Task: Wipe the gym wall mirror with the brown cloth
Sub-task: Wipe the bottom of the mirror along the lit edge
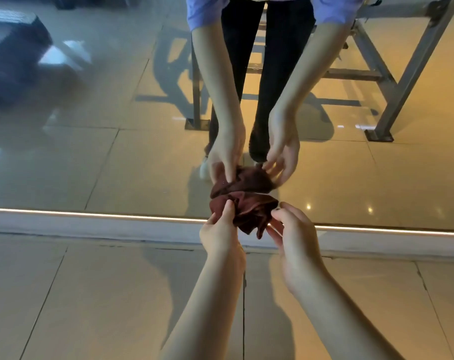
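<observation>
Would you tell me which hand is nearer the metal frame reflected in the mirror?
Right. The right hand holds the brown cloth below-left of the metal frame; the left hand grips it farther left.

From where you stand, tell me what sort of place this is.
Likely a gym or training hall: a large wall mirror, brown cloth held against it, rises just above the tiled floor, and a steel equipment frame shows in its reflection.

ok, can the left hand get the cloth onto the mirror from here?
Probably yes: the left hand pinches the brown cloth at the foot of the mirror, nothing between them. The right hand holds its other side.
</observation>
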A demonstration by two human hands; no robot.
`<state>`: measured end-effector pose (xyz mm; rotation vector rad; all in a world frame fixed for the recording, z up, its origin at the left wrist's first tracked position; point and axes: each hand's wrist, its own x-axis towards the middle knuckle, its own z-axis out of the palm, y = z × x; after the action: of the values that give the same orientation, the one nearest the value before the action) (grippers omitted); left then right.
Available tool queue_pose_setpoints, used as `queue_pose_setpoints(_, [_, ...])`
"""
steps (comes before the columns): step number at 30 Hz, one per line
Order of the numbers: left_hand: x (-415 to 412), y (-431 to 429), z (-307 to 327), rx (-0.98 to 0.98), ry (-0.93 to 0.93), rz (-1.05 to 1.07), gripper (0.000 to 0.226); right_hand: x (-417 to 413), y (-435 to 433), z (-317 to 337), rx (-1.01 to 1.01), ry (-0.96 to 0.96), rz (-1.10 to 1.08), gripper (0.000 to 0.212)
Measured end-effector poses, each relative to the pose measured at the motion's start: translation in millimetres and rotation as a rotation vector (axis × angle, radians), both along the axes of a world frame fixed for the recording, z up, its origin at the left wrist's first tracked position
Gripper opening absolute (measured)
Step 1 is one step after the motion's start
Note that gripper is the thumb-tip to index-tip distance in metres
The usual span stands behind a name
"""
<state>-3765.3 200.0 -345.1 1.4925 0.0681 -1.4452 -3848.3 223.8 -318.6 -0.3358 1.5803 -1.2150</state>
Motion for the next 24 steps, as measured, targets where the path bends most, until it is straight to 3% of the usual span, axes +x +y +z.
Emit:
queue_pose_setpoints(3, [17,-4,7,0.034,0.040,0.178,0.017,-4,-2,2,0.026,-0.138,-0.124,0.026])
queue_pose_setpoints(6, [20,-13,13,0.026,0.040,0.224,0.009,1,-13,12,0.005,-0.210,-0.123,0.039])
queue_pose_setpoints(12, [18,-20,24,0.000,0.078,0.349,0.033,18,-19,20,0.015,-0.301,-0.199,0.049])
queue_pose_setpoints(17, [47,-28,28,-0.004,-0.009,0.363,0.043,14,-23,23,0.080,-0.332,-0.228,0.041])
queue_pose_setpoints(21, [56,-40,30,0.121,-0.018,0.326,0.039,20,-24,26,0.089,-0.340,-0.202,0.042])
queue_pose_setpoints(24, [45,-30,30,0.082,-0.061,0.241,0.037,31,-27,27,0.079,-0.355,-0.192,0.041])
